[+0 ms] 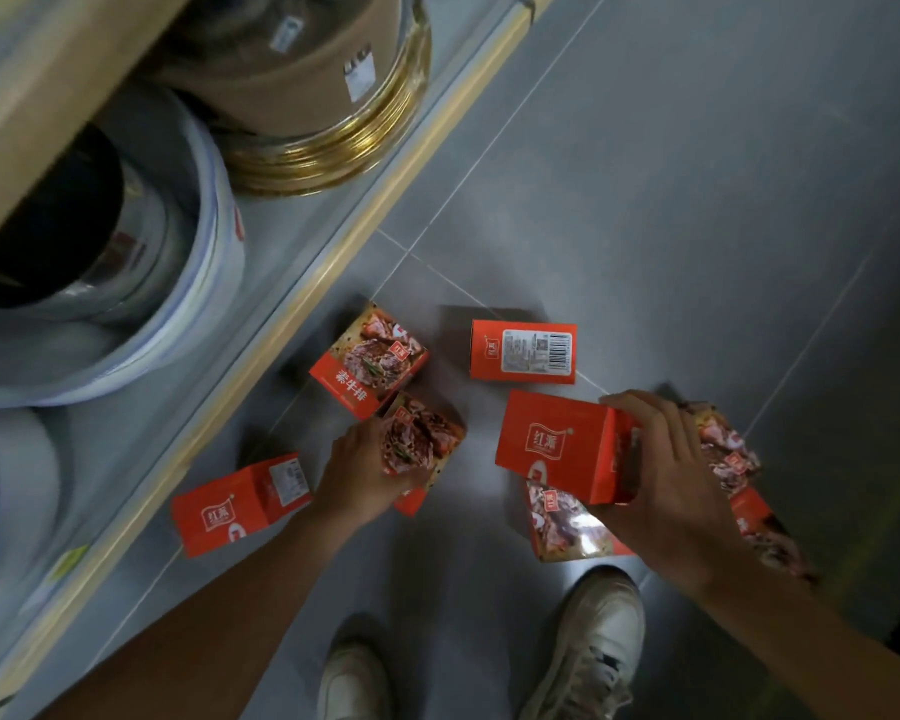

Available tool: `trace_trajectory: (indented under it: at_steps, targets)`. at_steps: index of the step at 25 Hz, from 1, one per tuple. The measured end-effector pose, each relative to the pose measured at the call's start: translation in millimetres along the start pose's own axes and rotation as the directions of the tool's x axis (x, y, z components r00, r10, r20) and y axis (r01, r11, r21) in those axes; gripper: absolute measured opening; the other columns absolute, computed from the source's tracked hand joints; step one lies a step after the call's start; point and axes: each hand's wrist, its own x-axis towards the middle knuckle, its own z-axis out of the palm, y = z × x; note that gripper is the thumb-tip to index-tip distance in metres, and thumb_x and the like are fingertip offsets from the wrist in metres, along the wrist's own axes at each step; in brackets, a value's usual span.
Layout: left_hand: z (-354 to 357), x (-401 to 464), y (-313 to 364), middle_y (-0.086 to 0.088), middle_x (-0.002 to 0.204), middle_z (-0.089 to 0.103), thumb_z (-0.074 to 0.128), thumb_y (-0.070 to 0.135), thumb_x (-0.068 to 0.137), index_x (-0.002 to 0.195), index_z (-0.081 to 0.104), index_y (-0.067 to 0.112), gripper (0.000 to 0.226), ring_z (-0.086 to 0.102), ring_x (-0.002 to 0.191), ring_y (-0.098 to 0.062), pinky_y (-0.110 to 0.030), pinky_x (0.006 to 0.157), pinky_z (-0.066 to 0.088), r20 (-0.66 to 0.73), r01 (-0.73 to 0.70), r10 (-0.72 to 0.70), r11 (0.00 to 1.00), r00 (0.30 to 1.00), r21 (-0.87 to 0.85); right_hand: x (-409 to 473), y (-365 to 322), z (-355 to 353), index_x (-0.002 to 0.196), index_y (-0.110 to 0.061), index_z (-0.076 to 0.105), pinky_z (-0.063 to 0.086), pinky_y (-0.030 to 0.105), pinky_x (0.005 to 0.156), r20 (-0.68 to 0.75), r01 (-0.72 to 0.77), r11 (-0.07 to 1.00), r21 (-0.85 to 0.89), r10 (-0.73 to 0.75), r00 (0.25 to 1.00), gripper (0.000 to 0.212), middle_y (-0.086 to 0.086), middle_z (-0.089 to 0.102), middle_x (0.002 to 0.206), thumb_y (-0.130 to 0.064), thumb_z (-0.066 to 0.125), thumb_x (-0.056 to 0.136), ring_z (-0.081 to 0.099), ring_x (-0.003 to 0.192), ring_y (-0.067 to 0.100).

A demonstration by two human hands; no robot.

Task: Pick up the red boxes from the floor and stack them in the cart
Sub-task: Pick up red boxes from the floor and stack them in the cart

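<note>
Grey tiled floor (645, 200) — red boxes (523, 351) scattered.

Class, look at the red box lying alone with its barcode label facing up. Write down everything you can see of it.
The red box with the barcode label is a small rectangular carton, cardboard by its look. Its upward face carries a white label with fine print and a barcode, beside a small white logo on red. It lies flat on the grey tiled floor, closed as far as shows, apart from the other boxes. Neither hand touches it; the right hand grips another box nearer the camera.
</note>
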Motion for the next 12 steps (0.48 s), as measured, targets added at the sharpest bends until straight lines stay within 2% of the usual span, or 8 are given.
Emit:
trace_trajectory:
  at_steps: [3,4,6,7,9,10,12]
  targets:
    - [19,47,-25,-0.004,0.132,0.062,0.083,0.071,0.049,0.139,0.051,0.025,0.107,0.059,0.120,-0.030,-0.043,0.098,0.050,0.124,0.167,-0.164,0.986,0.979,-0.017,2,5,3,0.138,-0.027,0.039,0.034,0.023,0.101,0.009,-0.088,0.986,0.144,0.087,0.996,0.103,-0.004,0.050,0.134,-0.034,0.100,0.055,0.048,0.122,0.012]
    - [23,58,-35,0.000,0.131,0.064,0.087,0.070,0.045,0.137,0.052,0.028,0.106,0.062,0.118,-0.025,-0.041,0.097,0.052,0.170,0.168,-0.149,0.980,0.974,-0.103,2,9,6,0.137,-0.028,0.039,0.033,0.021,0.100,0.002,-0.082,0.983,0.166,0.083,0.997,0.103,-0.008,0.049,0.132,-0.033,0.100,0.054,0.047,0.122,0.011]
    - [38,72,-51,0.004,0.130,0.068,0.098,0.054,0.043,0.134,0.053,0.035,0.103,0.066,0.116,-0.016,-0.037,0.096,0.055,0.207,0.149,-0.077,0.922,0.975,-0.359,1,19,16,0.136,-0.028,0.039,0.034,0.019,0.099,-0.011,-0.056,0.980,0.189,0.059,0.998,0.103,-0.013,0.046,0.131,-0.032,0.101,0.053,0.045,0.121,0.006]
    - [43,76,-55,0.005,0.125,0.071,0.101,0.044,0.040,0.130,0.056,0.033,0.101,0.068,0.113,-0.012,-0.032,0.092,0.056,0.199,0.115,-0.022,0.874,0.980,-0.472,1,23,21,0.135,-0.028,0.039,0.034,0.020,0.099,-0.012,-0.044,0.980,0.193,0.047,0.999,0.103,-0.013,0.045,0.130,-0.032,0.100,0.053,0.043,0.120,0.004]
    - [46,77,-55,0.007,0.114,0.075,0.102,0.043,0.030,0.121,0.064,0.026,0.100,0.071,0.105,-0.010,-0.023,0.084,0.058,0.143,0.074,0.010,0.816,0.990,-0.574,-2,32,32,0.135,-0.029,0.038,0.035,0.021,0.098,-0.002,-0.041,0.977,0.207,0.043,0.999,0.101,-0.018,0.042,0.128,-0.033,0.099,0.055,0.042,0.119,0.001]
    - [47,75,-52,0.008,0.110,0.076,0.101,0.045,0.029,0.117,0.067,0.023,0.097,0.072,0.102,-0.009,-0.022,0.084,0.058,0.117,0.071,-0.003,0.808,0.993,-0.584,-4,36,36,0.135,-0.033,0.037,0.035,0.020,0.098,0.008,-0.047,0.975,0.217,0.047,0.999,0.099,-0.023,0.040,0.126,-0.034,0.098,0.056,0.042,0.118,-0.001]
    - [50,66,-53,0.010,0.105,0.077,0.098,0.046,0.035,0.113,0.070,0.024,0.086,0.072,0.098,-0.005,-0.024,0.085,0.057,0.073,0.044,-0.007,0.854,0.997,-0.518,-9,39,38,0.133,-0.042,0.034,0.035,0.016,0.096,0.012,-0.070,0.969,0.237,0.069,0.998,0.096,-0.029,0.036,0.124,-0.041,0.095,0.059,0.043,0.116,-0.003]
